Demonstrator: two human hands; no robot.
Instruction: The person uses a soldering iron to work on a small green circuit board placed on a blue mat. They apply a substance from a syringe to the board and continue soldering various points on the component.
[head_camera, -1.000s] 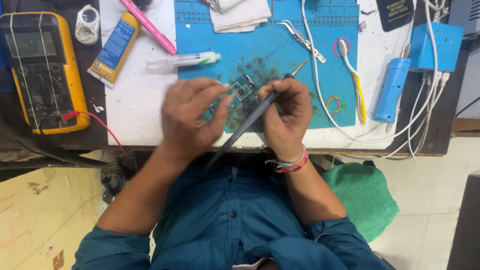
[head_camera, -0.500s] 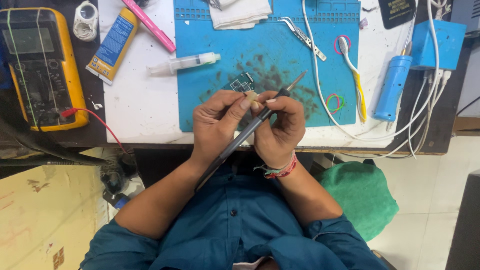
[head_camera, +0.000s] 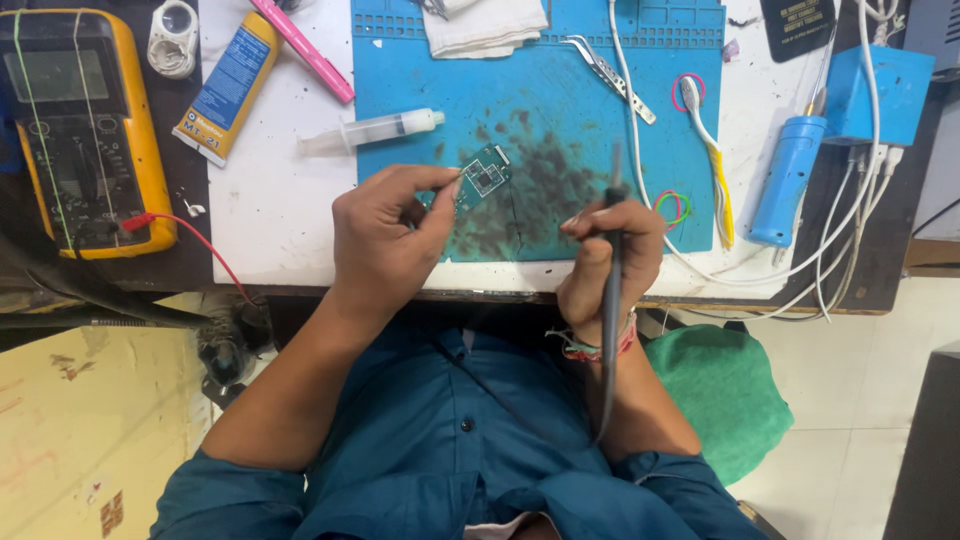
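The left hand (head_camera: 385, 235) pinches a small green board (head_camera: 480, 177) by its near edge, tilting it over the blue mat (head_camera: 560, 100) so its face shows. The right hand (head_camera: 605, 255) grips a dark iron (head_camera: 610, 290) pen-style, tip clear of the board, for fine control.

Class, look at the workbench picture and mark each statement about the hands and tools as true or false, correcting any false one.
1. The left hand pinches a small circuit board. True.
2. The right hand holds a pink pen. False: it grips a dark soldering iron; the pink pen lies on the bench.
3. The syringe lies partly on the blue mat. True.
4. The tweezers are in the left hand. False: they lie on the mat.
5. The yellow multimeter sits on the mat. False: it sits apart, by the bench's far edge.
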